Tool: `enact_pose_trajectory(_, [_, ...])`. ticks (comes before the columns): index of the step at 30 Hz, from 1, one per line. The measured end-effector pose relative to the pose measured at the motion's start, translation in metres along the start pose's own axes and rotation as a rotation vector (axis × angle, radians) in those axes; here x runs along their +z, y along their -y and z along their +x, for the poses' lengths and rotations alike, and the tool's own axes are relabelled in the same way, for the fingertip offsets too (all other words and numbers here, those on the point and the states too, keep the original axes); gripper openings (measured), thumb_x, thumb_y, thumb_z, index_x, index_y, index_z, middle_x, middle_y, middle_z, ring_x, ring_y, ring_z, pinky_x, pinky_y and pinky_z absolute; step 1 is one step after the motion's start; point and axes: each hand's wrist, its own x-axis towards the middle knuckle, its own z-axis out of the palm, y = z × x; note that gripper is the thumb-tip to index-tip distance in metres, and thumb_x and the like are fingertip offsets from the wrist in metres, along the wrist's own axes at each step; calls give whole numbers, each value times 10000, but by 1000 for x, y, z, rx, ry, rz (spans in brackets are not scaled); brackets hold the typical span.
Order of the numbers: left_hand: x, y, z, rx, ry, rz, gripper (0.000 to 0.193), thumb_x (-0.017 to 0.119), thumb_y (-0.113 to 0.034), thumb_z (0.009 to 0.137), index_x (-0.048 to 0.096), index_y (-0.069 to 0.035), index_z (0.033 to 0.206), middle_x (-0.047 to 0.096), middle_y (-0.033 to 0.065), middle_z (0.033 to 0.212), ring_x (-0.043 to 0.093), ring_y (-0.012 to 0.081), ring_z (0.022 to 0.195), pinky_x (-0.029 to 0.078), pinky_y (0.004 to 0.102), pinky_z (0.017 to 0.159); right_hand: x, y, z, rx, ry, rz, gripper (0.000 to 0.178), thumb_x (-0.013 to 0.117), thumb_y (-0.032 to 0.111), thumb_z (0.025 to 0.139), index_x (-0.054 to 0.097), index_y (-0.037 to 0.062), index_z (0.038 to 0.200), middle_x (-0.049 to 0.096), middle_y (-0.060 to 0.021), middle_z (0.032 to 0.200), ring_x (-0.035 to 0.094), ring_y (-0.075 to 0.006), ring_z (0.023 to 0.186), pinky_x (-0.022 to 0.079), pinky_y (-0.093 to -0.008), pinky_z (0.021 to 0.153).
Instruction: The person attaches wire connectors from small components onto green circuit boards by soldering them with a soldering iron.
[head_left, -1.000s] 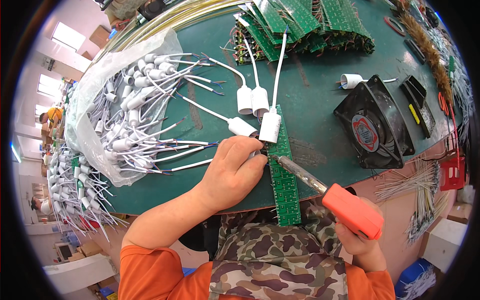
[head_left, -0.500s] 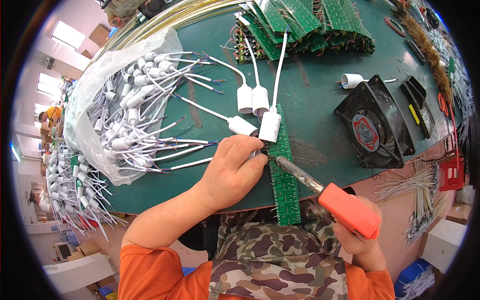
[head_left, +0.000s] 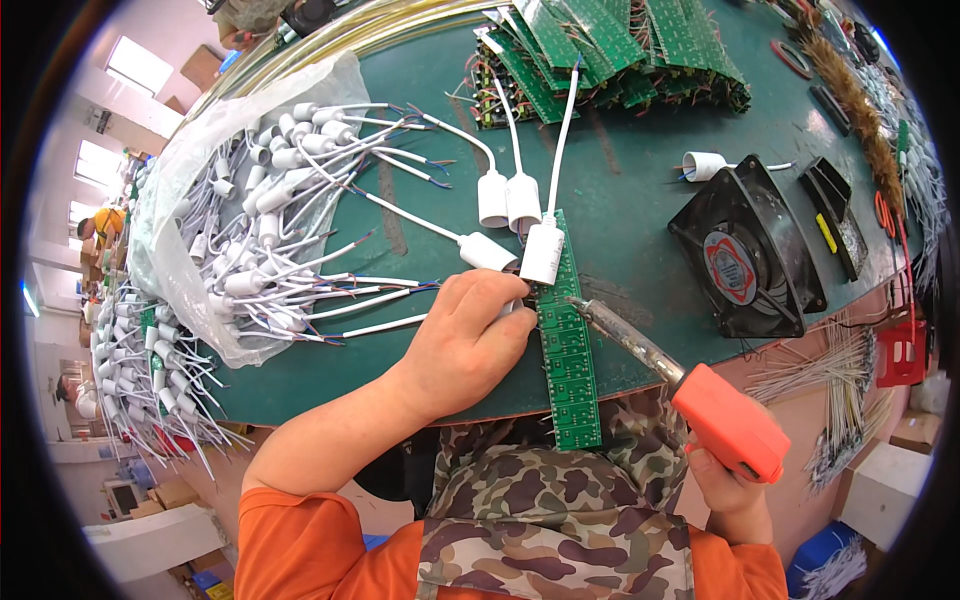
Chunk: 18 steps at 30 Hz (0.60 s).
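My right hand (head_left: 728, 485) is wrapped round the orange-red handle of a soldering gun (head_left: 715, 405). The iron's tip points up and left, near the right edge of a long green circuit board (head_left: 570, 370). My left hand (head_left: 470, 330) is pinched at the board's left edge around a white plastic end cap (head_left: 512, 306), mostly covered by my fingers. Another white cap (head_left: 542, 253) with a cable lies across the board's upper part. Just beyond my left fingers lie more white caps (head_left: 490, 252), their cables trailing away.
At left, a clear plastic bag (head_left: 165, 240) spills many white wired caps. Stacked green circuit boards (head_left: 610, 50) stand at the far side. On the right are a black fan (head_left: 745, 255), a loose white cap (head_left: 704, 163) and a black holder (head_left: 835, 215). The green tabletop's near edge (head_left: 490, 415) curves before me.
The soldering gun and my right hand have moved right, drawing the tip away from my left fingertips to the board's right edge. My left hand stays almost in place.
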Motion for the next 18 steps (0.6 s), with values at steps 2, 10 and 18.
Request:
enact_pose_trajectory(2, [0, 0, 0, 0, 1, -15, 364, 764, 63, 675, 646, -16, 1010, 594, 160, 1129, 608, 352, 957, 511, 439, 822, 0, 0, 1, 11, -17, -5, 542, 814, 214, 792, 622, 5, 1254, 683, -141, 1173, 712, -331, 809, 571, -417, 687])
enact_pose_trajectory(10, [-2, 0, -1, 2, 16, -23, 359, 768, 53, 688, 650, -16, 1021, 591, 165, 1131, 609, 355, 960, 515, 436, 823, 0, 2, 10, -72, -22, 40, 565, 829, 246, 808, 611, -14, 1260, 704, -140, 1137, 720, -327, 804, 570, -404, 677])
enact_pose_trajectory(18, [-7, -3, 2, -50, 46, -181, 318, 772, 28, 717, 644, -13, 1005, 589, 164, 1122, 608, 356, 976, 519, 433, 849, -1, 3, 15, -71, -25, 105, 563, 844, 210, 792, 605, -22, 1246, 714, -158, 1092, 731, -317, 795, 583, -395, 692])
